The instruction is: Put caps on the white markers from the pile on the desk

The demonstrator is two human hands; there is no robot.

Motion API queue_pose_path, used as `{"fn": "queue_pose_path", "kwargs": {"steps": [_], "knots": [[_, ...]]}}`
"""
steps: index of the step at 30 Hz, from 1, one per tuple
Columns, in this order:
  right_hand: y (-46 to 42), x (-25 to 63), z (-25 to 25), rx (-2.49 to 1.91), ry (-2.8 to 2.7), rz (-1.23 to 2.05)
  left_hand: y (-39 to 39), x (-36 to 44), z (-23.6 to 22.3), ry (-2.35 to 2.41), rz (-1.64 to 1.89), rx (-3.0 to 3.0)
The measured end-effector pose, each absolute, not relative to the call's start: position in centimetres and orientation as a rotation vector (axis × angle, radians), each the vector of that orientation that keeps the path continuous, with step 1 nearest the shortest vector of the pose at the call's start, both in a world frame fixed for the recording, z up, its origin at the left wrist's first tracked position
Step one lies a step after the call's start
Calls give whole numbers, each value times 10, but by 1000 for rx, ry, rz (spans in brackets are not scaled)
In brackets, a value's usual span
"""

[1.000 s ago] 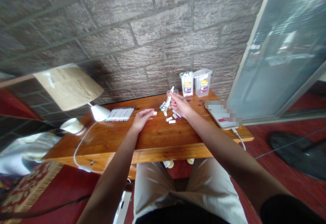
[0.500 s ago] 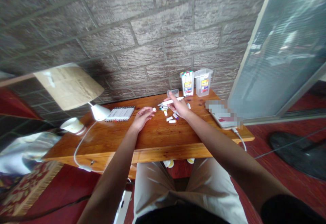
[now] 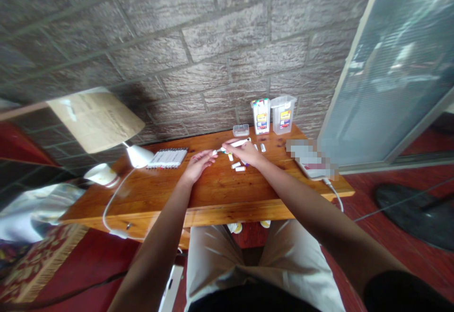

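In my right hand (image 3: 244, 151) is a white marker (image 3: 241, 143), gripped with its tip toward the left. My left hand (image 3: 200, 163) pinches a small white marker cap (image 3: 214, 152), close to the marker's tip; whether the two touch I cannot tell. Several loose caps lie on the wooden desk (image 3: 213, 189) below and around my right hand, among them one with an orange end (image 3: 240, 169) and a white one (image 3: 263, 147). Some caps are partly hidden by my right hand.
A row of white markers (image 3: 168, 158) lies left of my hands, beside the lamp (image 3: 140, 157) and a paper cup (image 3: 102, 176). At the back stand a box of markers (image 3: 261, 117), a clear container (image 3: 283, 116) and a clear lid (image 3: 241, 130). A blurred device (image 3: 308, 159) lies right.
My right hand has moved left and slightly down, bringing the marker's tip close to the cap in my left hand. The left hand has stayed almost still.
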State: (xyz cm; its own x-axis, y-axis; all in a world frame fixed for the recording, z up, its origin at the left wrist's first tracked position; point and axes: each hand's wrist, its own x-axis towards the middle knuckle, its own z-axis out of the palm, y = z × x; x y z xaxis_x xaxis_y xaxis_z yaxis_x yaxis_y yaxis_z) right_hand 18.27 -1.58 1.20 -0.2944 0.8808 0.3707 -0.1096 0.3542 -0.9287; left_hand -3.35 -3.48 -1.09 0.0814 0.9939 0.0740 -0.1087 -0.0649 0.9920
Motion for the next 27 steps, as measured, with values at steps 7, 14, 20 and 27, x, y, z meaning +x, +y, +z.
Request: {"fn": "queue_pose_path", "kwargs": {"steps": [7, 14, 20, 27], "knots": [[-15, 184, 7, -677, -1730, 999, -36, -33, -9, 1047, 1225, 1266], [-17, 184, 8, -655, -1777, 909, -36, -33, -9, 1033, 1212, 1291], [-12, 184, 6, -723, -1706, 892, -35, -35, -11, 1024, 1225, 1277], [-11, 191, 11, -794, -1601, 833, -34, -35, -12, 1023, 1248, 1231]]}}
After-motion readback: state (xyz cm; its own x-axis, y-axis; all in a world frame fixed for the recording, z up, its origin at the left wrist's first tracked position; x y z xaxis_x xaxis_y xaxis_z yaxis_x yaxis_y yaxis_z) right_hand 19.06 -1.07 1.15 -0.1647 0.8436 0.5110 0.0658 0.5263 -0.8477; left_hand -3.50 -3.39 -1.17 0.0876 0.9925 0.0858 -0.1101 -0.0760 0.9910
